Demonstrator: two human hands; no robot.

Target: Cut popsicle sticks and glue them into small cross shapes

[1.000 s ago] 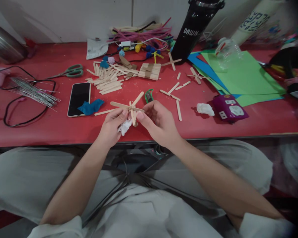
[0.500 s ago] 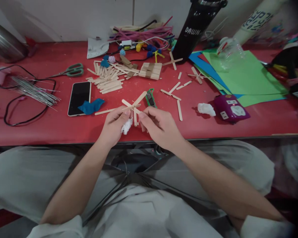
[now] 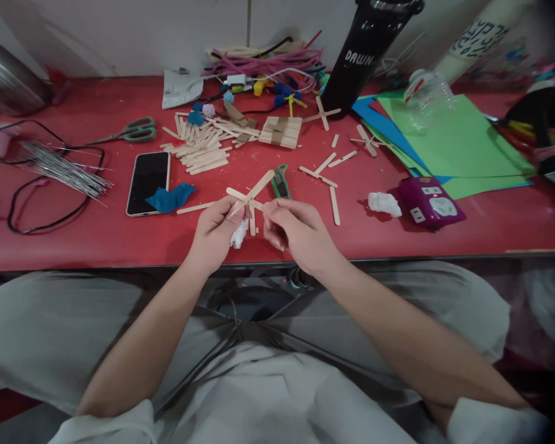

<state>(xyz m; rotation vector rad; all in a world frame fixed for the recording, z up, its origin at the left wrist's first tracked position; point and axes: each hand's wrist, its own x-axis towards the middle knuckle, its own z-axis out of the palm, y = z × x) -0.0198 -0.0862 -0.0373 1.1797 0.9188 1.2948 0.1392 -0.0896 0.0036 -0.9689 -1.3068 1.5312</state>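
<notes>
Between my hands, just above the table's front edge, is a pair of crossed popsicle sticks (image 3: pixel 261 184). My left hand (image 3: pixel 215 233) is closed, with thumb and fingers pinching the sticks close to where they cross. The fingers of my right hand (image 3: pixel 300 231) pinch the right end of one stick, whose tip they hide. A crumpled white tissue (image 3: pixel 239 235) shows below my left fingers. One loose stick (image 3: pixel 195 208) lies left of my left hand, and another (image 3: pixel 252 222) lies behind the held pair. A green box cutter (image 3: pixel 281 182) rests just beyond my right hand.
A heap of popsicle sticks (image 3: pixel 203 154) and a bundled stack (image 3: pixel 280 132) lie farther back. Left are a phone (image 3: pixel 143 185) under blue cloth, scissors (image 3: pixel 139 131) and metal wires (image 3: pixel 65 169). Right are a purple socket block (image 3: pixel 430 202), coloured paper (image 3: pixel 481 142) and a black bottle (image 3: pixel 361 58).
My right hand has shifted slightly right along the stick, and its fingers are curled more. The thin piece across the sticks' crossing no longer shows. My left hand has barely moved.
</notes>
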